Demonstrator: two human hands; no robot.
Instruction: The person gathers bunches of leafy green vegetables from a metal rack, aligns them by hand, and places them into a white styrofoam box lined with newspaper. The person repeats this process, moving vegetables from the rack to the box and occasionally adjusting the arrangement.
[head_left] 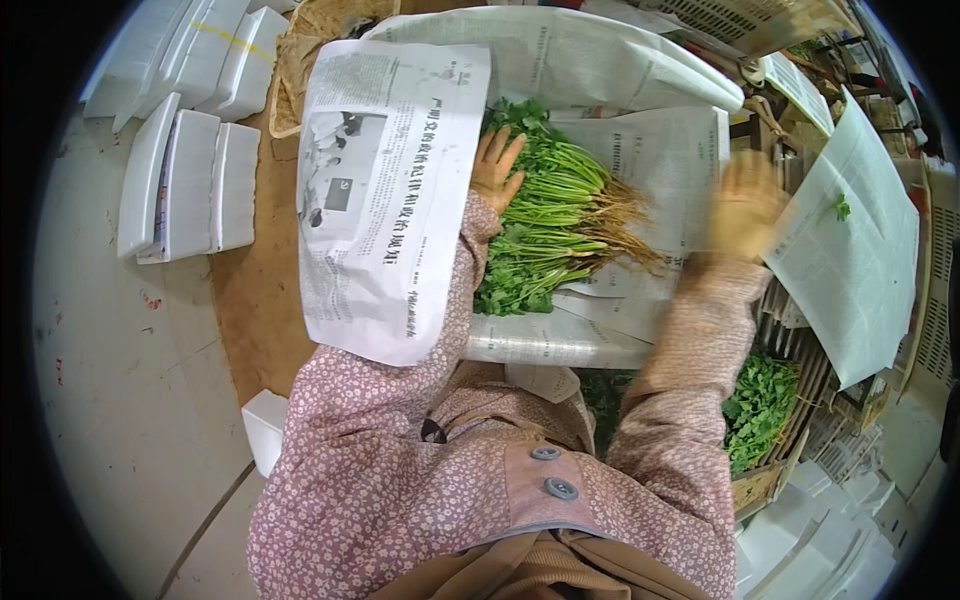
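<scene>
A bunch of leafy green herbs point(560, 185), looking like cilantro with roots on, lies on newspaper in front of me. Its leaves point left and its brown roots right. My left hand point(497, 170) rests on the leafy end, fingers spread, with its wrist partly under a newspaper sheet point(395, 190) that hangs over the left side. Newspaper also lines the back point(570, 55) and the right side of the packing spot. Above the right edge of that lining is my right hand point(748, 205), smeared by motion, so its fingers cannot be made out.
White foam boxes point(235, 185) stand on the floor at the left. More greens point(762, 405) sit in a crate at my lower right. A loose newspaper sheet point(850, 240) with a small leaf on it lies at the right. White foam pieces point(820, 540) are at the bottom right.
</scene>
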